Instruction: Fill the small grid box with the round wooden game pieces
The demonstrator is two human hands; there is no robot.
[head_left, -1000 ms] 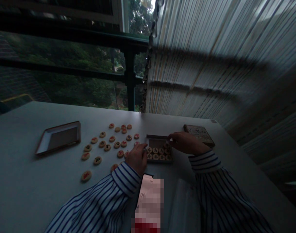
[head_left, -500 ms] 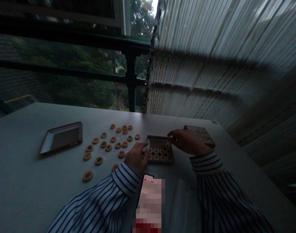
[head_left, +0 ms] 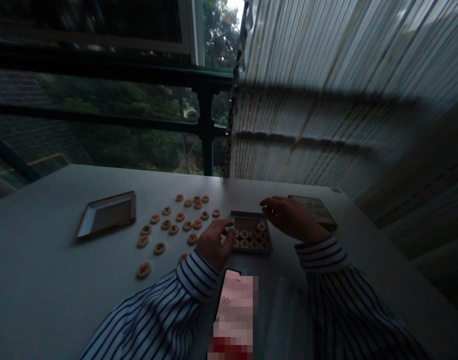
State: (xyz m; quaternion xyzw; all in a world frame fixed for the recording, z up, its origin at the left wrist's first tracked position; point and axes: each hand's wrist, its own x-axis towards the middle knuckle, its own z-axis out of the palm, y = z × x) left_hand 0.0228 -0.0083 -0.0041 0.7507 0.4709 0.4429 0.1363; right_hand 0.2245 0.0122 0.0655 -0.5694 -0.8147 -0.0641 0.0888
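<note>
A shallow box [head_left: 252, 251] stands on the table, with several round wooden xiangqi pieces [head_left: 253, 244] in rows along its near side and one piece [head_left: 261, 227] behind them at the right. My left hand [head_left: 215, 242] is at the box's left edge, thumb and fingers apart, and no piece shows between them. Over the box's far right corner hovers my right hand [head_left: 289, 215], its fingers stretched to the left and holding nothing I can see. Several loose pieces [head_left: 166, 224] with red or black characters are scattered left of my left hand.
A box lid [head_left: 85, 235], hollow side up, lies at the left of the white table [head_left: 44, 260]. Behind my right hand is a flat patterned box [head_left: 319, 212]. A phone [head_left: 232, 310] lies nearest me. Beyond the table are a railing [head_left: 204, 117] and a curtain [head_left: 289, 100].
The view has shifted slightly, so things sit a little further right. My left thumb and fingers have spread and drawn back a bit from the box's edge. My right hand stays nearly in place.
</note>
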